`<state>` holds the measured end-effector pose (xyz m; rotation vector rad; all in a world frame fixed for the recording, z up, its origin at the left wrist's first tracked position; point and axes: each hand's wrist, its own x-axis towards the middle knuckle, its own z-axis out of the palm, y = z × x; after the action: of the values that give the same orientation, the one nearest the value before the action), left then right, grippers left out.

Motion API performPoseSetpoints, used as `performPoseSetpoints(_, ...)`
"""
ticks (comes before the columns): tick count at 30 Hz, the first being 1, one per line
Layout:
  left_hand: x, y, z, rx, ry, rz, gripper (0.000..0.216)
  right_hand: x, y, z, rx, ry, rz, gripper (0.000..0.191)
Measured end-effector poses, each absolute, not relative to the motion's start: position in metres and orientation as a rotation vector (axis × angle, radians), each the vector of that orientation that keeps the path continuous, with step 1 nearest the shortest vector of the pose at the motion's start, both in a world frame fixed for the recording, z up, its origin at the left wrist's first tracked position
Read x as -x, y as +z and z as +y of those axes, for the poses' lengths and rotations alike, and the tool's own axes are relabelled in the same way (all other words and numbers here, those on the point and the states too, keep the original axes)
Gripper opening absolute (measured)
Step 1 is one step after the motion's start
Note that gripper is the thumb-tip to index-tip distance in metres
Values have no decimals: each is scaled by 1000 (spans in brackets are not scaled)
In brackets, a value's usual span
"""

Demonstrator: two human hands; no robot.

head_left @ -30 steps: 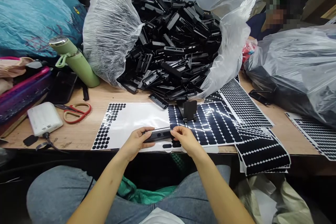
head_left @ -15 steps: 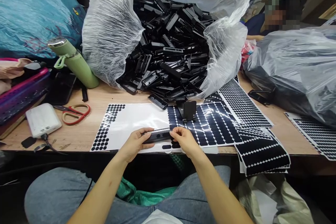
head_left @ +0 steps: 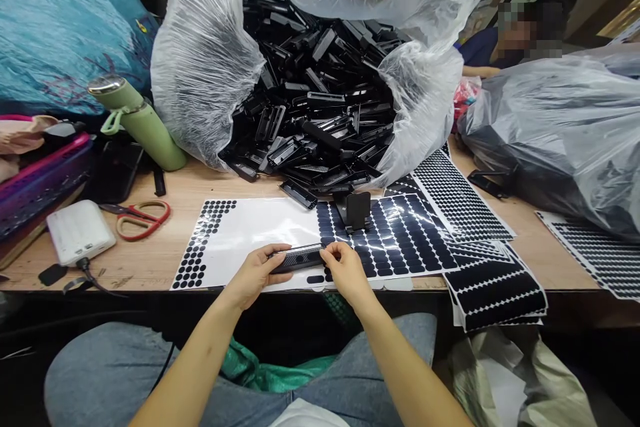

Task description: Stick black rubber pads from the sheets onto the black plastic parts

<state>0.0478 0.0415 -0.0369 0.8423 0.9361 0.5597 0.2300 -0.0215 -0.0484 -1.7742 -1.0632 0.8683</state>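
My left hand (head_left: 263, 268) grips a long black plastic part (head_left: 302, 258) by its left end, thumb above and fingers below. Diagonal ribs and a dark round spot show on the part's upper face. At its right end the thumb and forefinger of my right hand (head_left: 345, 265) are pinched together on it; whether a small sticker is between them I cannot tell. Both hands are over the front edge of a white sheet of black adhesive pads (head_left: 395, 240), partly bare. On this sheet a small black stand (head_left: 356, 211) rests beyond my right hand.
A clear plastic bag (head_left: 205, 73) spills many black plastic parts (head_left: 320, 100) behind the sheet. More sticker sheets (head_left: 463, 200) lie right, beside a grey bag (head_left: 560, 140). Red-handled scissors (head_left: 143, 219), a white power bank (head_left: 80, 232) and a green bottle (head_left: 137, 123) stand left. Another person (head_left: 487, 50) sits far right.
The view has shifted slightly. Both hands keep nearly the same hold on the black plastic part, with little visible movement of the fingers.
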Motion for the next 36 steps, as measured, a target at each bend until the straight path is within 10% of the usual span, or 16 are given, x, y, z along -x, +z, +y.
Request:
performPoseSetpoints(22,-23,-2,-28,-1383,311,925,33,-221,-21,53,1825,166,-1552,25)
performPoseSetpoints(27,0,7,-32,-1673,642,1164,47,-201,-13,84,1718,405,-1731,36)
performPoseSetpoints(32,38,5,28,-1373,1129,1363,73,-167,-10,67,1183,1329,-1829,29)
performPoseSetpoints(36,38,-10,40,-998,1038,1245,50,-130,-13,105,1653,997,-1848,21)
